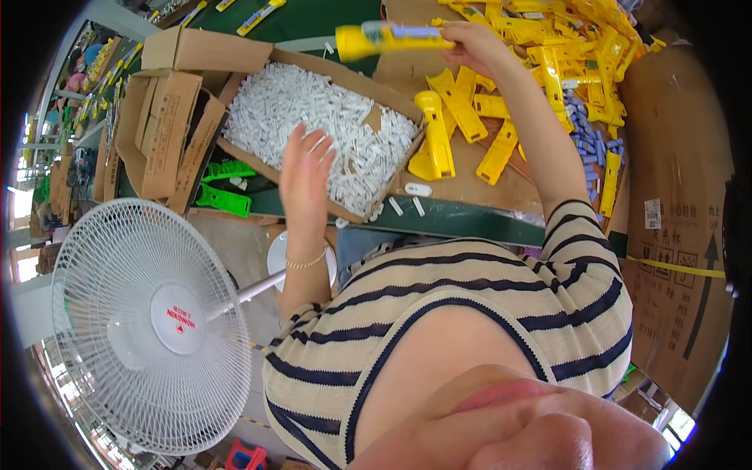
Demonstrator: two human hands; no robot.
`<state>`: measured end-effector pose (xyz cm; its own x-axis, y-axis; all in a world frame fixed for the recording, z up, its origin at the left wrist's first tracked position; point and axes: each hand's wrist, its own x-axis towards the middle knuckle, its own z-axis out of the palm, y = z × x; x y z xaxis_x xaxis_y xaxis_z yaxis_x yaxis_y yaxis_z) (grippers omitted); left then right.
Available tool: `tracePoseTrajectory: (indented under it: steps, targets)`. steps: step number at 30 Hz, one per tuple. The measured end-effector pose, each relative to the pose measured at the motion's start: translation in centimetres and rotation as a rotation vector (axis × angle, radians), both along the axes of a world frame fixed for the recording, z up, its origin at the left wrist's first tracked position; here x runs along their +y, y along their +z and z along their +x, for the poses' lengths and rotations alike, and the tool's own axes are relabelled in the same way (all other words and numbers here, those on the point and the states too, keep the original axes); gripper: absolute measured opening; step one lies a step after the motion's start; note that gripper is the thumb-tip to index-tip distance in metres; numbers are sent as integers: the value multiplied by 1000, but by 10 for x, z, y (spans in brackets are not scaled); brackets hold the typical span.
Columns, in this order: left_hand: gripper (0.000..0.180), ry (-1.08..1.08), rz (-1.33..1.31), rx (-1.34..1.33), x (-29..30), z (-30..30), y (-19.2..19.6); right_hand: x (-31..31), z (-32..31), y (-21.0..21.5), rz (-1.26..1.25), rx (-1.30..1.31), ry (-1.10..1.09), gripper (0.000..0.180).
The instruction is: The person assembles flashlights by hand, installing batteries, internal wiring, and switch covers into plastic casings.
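Note:
My right hand (472,51) is closed on one end of a yellow plastic housing (356,43), held out over the far side of the table. A lavender strip lies along the housing, whose far end is slightly blurred. My left hand (305,166) is raised with fingers apart and nothing visible in it, in front of an open cardboard box of small white plastic parts (286,98). More yellow housings (458,106) lie loose on cardboard below my right forearm, and a large heap (599,35) rises beyond it. Lavender parts (580,129) are scattered beside that heap.
Green housings (225,200) lie left of the white parts. A white pedestal fan (153,325) stands close on my left. A tall cardboard carton (677,204) is on my right. Small white pieces (418,189) rest near the green table's front edge. Finished-looking yellow units (260,17) lie far left.

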<state>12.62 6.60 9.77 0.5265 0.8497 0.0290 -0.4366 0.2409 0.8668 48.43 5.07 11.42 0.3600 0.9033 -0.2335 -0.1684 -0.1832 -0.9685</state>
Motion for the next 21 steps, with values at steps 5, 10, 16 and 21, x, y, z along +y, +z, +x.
tracePoseTrajectory:
  steps: [5, 10, 16, 21]
  targets:
    - [57, -23, 28, 43, 1, -13, 2, 173, 25, -82, 1, 481, -352, 23]
    - [59, -95, 11, 124, -4, -12, 0, 261, -22, -123, -405, -804, -85, 29]
    - [50, -15, 96, 215, -1, -40, -10, 199, -16, -73, -278, -288, 19, 22]
    - [50, -104, 165, 221, 2, -24, -10, 32, 61, -12, -456, -1549, 142, 30]
